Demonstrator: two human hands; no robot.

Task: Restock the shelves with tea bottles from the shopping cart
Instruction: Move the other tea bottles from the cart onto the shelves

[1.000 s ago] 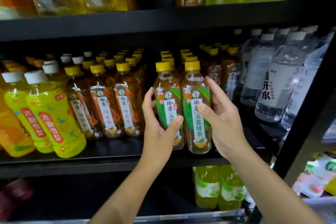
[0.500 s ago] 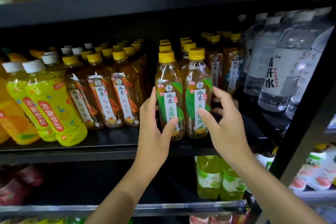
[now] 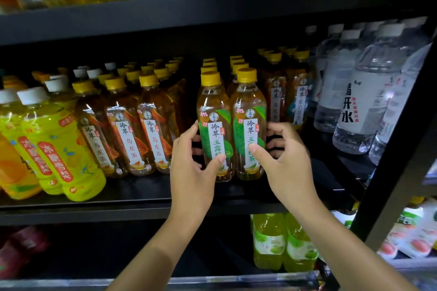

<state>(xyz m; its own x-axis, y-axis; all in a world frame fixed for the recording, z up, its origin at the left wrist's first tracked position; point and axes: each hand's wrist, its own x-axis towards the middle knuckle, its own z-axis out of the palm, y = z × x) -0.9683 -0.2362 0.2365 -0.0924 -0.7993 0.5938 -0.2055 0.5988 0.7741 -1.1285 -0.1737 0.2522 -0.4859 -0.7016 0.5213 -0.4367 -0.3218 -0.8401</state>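
Two tea bottles with yellow caps and green leaf labels stand side by side on the black middle shelf [image 3: 142, 188], in front of rows of the same kind. My left hand [image 3: 191, 172] grips the left tea bottle [image 3: 214, 111], thumb across its label and fingers behind it. My right hand [image 3: 286, 168] holds the right tea bottle [image 3: 248, 106], its thumb on the label and its curled fingers at the bottle's right side. The shopping cart is out of view.
Orange-label tea bottles [image 3: 132, 139] stand close on the left, then yellow-green bottles with white caps [image 3: 59, 149]. Amber bottles and large water bottles [image 3: 359, 101] fill the right. A black upright [image 3: 397, 149] bounds the bay. The upper shelf board [image 3: 212, 7] hangs overhead. Green bottles [image 3: 269, 241] stand on the shelf below.
Both hands have pushed the two green-label bottles back from the shelf's front edge against the rows behind. My right fingers have curled in at the bottle's side.
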